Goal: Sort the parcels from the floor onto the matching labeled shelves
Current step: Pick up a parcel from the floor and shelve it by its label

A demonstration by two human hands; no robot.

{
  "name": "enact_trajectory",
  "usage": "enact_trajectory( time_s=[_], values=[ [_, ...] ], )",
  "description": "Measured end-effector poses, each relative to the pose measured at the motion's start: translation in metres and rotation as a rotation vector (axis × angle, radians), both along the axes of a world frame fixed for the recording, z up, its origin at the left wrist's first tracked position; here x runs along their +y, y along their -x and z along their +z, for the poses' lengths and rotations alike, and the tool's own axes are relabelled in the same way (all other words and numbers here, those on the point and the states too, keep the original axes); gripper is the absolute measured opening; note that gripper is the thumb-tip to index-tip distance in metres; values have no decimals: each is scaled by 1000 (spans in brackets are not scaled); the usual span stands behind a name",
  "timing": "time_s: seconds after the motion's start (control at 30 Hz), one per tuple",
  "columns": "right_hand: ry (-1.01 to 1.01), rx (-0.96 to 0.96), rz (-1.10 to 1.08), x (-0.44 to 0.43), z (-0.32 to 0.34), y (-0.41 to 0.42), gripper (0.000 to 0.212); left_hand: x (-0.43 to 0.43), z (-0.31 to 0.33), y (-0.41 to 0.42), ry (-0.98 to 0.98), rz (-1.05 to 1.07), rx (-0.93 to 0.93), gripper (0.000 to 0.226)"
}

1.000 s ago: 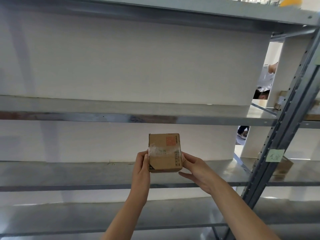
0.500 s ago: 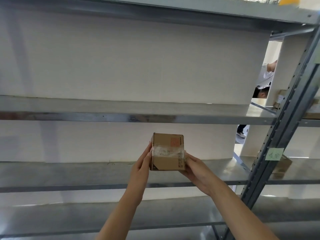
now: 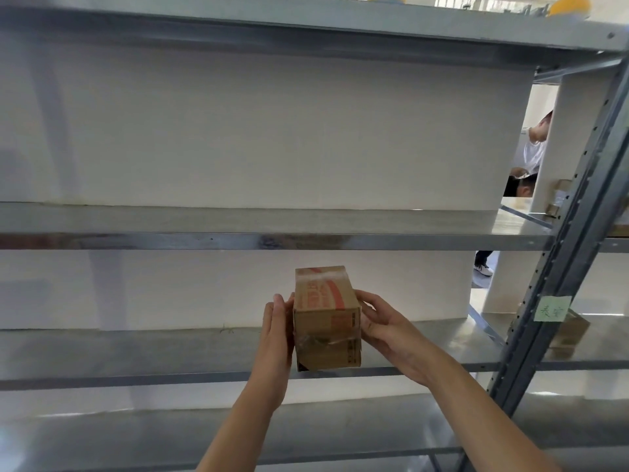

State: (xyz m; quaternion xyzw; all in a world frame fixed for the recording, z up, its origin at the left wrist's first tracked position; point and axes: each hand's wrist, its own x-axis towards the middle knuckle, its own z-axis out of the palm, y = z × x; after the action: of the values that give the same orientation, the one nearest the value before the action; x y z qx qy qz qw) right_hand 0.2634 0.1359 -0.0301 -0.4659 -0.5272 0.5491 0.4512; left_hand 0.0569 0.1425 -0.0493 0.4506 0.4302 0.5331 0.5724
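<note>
Cardboard parcel [image 3: 326, 318] is clasped between the left hand [image 3: 277, 338] and right hand [image 3: 388, 330], fingers pressed to its sides, in front of the middle shelf [image 3: 136, 352]. Since a second ago it has been tipped, so a red-printed face is now shown. Probably its label is being sought before shelving.

A parcel storeroom: bare metal racking [image 3: 306, 240], perforated steel upright [image 3: 558, 267] with handwritten label [image 3: 551, 308], cardboard box [image 3: 566, 330].
</note>
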Motion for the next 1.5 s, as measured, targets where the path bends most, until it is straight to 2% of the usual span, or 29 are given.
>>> enact_trajectory(
  time_s=[0.1,0.2,0.37,0.43,0.53,0.7,0.9,1.03,1.17,1.5],
  values=[
    [-22,-2,21,2,-3,-2,59,-1,1,-1,-14,-15,-16,63],
    [-50,-19,12,4,-2,-6,63,-2,5,2,-22,-78,-37,56],
    [-124,-128,-25,6,5,1,46,-2,5,6,-31,-137,-76,58],
    [-155,-146,-45,7,7,5,46,-2,1,6,-40,-134,-95,53],
    [-193,-134,-55,9,4,8,42,-3,-4,5,-56,-117,-134,43],
    [-133,-39,-66,14,-2,9,26,3,-11,13,-82,-118,-99,47],
    [-106,-6,-72,21,-9,9,48,7,-16,21,-170,-151,-60,45],
    [-177,-53,-59,25,-11,10,41,4,-16,20,-224,-121,-70,45],
    [-189,-79,-26,24,-9,10,43,5,-14,22,-264,-128,-111,46],
    [-149,54,28,12,-21,17,84,3,-10,41,-381,-218,-43,49]
  ],
)
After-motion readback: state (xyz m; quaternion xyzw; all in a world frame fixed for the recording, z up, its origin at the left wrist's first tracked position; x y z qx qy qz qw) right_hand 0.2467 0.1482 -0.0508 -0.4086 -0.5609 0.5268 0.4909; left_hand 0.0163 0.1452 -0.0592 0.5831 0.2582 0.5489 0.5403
